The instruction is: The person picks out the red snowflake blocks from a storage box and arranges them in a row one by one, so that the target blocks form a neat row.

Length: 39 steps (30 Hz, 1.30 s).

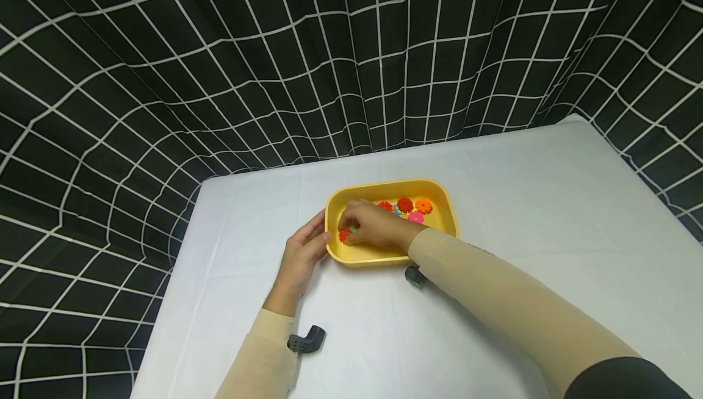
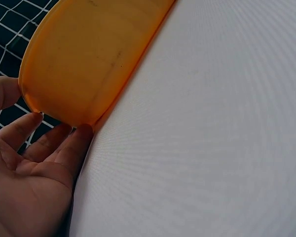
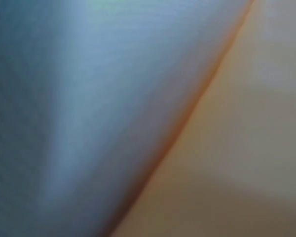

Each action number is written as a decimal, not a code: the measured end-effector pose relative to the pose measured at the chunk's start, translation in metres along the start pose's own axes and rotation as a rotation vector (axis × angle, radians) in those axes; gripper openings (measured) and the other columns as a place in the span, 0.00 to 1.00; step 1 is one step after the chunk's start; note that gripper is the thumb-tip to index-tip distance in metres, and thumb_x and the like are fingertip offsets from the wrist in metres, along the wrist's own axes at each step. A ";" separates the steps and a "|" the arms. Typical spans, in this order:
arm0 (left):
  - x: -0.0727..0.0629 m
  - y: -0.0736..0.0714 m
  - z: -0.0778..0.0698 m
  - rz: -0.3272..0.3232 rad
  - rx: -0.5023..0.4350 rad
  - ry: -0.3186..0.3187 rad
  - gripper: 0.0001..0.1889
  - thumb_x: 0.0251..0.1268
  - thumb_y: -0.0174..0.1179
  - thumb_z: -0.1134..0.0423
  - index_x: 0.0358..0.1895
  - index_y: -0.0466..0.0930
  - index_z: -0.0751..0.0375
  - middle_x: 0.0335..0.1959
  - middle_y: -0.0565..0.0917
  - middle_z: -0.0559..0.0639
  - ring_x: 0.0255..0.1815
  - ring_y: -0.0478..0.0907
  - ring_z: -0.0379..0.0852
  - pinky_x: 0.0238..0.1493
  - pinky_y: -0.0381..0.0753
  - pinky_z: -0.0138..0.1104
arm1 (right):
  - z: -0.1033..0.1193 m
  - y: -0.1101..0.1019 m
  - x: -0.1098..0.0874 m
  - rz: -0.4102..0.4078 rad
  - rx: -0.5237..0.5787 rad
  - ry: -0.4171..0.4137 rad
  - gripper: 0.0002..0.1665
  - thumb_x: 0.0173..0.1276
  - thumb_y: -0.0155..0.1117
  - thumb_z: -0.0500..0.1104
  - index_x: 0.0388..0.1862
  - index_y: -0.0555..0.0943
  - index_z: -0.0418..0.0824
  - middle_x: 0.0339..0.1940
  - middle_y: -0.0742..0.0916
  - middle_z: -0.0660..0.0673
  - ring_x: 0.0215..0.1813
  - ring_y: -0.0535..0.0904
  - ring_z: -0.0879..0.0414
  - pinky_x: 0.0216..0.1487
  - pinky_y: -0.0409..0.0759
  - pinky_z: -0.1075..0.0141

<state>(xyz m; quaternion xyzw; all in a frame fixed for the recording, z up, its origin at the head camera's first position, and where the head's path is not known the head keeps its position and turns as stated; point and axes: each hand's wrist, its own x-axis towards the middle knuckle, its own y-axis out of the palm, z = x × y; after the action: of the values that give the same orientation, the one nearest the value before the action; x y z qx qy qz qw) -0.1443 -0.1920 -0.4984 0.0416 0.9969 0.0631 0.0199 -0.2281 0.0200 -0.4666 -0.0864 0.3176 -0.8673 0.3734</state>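
Note:
A yellow plastic tray (image 1: 359, 257) with rounded corners sits on the white-covered table. My left hand (image 1: 301, 257) holds its left end; the left wrist view shows the thumb and fingertips spread along the outer wall (image 2: 79, 64). My right hand (image 1: 373, 223) reaches down inside, fingers bent around a red flower-shaped disc (image 1: 345, 235) at the left end. A bit of a green piece (image 1: 353, 229) shows beside it, partly hidden by the fingers. Farther right lie another red disc (image 1: 404, 205), an orange disc (image 1: 424, 205) and a pink disc (image 1: 415, 218).
White cloth (image 1: 527, 204) covers the table around the tray. Black curtains with a white grid (image 1: 384, 51) hang behind and at the sides. A dark wrist mount (image 1: 307, 340) juts from the left sleeve, another (image 1: 415, 276) from under the right. The right wrist view is blurred.

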 end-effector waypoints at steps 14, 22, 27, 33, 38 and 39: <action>0.000 -0.001 -0.001 0.013 -0.032 0.009 0.30 0.80 0.61 0.68 0.81 0.72 0.62 0.78 0.75 0.57 0.76 0.74 0.55 0.68 0.81 0.42 | 0.002 -0.006 -0.001 -0.084 0.178 0.048 0.06 0.76 0.72 0.33 0.45 0.85 0.42 0.41 0.84 0.47 0.48 0.77 0.49 0.53 0.82 0.61; 0.000 -0.001 -0.001 0.012 -0.011 0.009 0.29 0.80 0.61 0.67 0.81 0.72 0.61 0.78 0.75 0.57 0.76 0.74 0.53 0.68 0.81 0.41 | 0.007 -0.011 -0.004 -0.190 0.312 0.038 0.08 0.76 0.72 0.33 0.50 0.85 0.40 0.42 0.84 0.43 0.43 0.80 0.47 0.43 0.86 0.62; 0.000 -0.001 0.000 0.012 -0.009 0.008 0.29 0.80 0.61 0.66 0.81 0.72 0.61 0.78 0.74 0.57 0.76 0.74 0.54 0.68 0.81 0.41 | 0.010 -0.016 -0.008 -0.230 0.396 0.042 0.09 0.76 0.72 0.31 0.52 0.85 0.38 0.43 0.84 0.41 0.44 0.82 0.42 0.49 0.89 0.55; 0.000 -0.001 0.000 0.001 -0.014 0.001 0.29 0.80 0.61 0.68 0.81 0.72 0.61 0.78 0.74 0.57 0.76 0.74 0.54 0.68 0.82 0.41 | 0.015 -0.022 -0.012 -0.257 0.503 0.113 0.11 0.78 0.70 0.32 0.55 0.86 0.40 0.47 0.85 0.39 0.48 0.84 0.38 0.56 0.89 0.49; -0.001 0.001 -0.002 -0.006 0.001 -0.009 0.29 0.80 0.60 0.68 0.81 0.72 0.61 0.78 0.74 0.56 0.76 0.74 0.53 0.68 0.82 0.41 | 0.018 -0.028 -0.015 -0.280 0.522 0.152 0.11 0.78 0.70 0.34 0.56 0.86 0.42 0.49 0.85 0.40 0.50 0.84 0.39 0.57 0.89 0.51; -0.001 0.001 -0.002 -0.008 0.004 -0.010 0.29 0.80 0.60 0.68 0.81 0.72 0.61 0.79 0.74 0.56 0.76 0.74 0.53 0.68 0.82 0.41 | 0.019 -0.029 -0.016 -0.280 0.526 0.151 0.12 0.79 0.70 0.34 0.57 0.86 0.42 0.49 0.85 0.40 0.50 0.85 0.39 0.58 0.89 0.50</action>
<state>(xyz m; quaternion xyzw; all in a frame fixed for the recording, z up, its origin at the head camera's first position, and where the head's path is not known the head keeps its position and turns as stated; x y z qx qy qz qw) -0.1433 -0.1914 -0.4960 0.0380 0.9971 0.0609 0.0252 -0.2272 0.0371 -0.4324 0.0349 0.0938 -0.9668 0.2350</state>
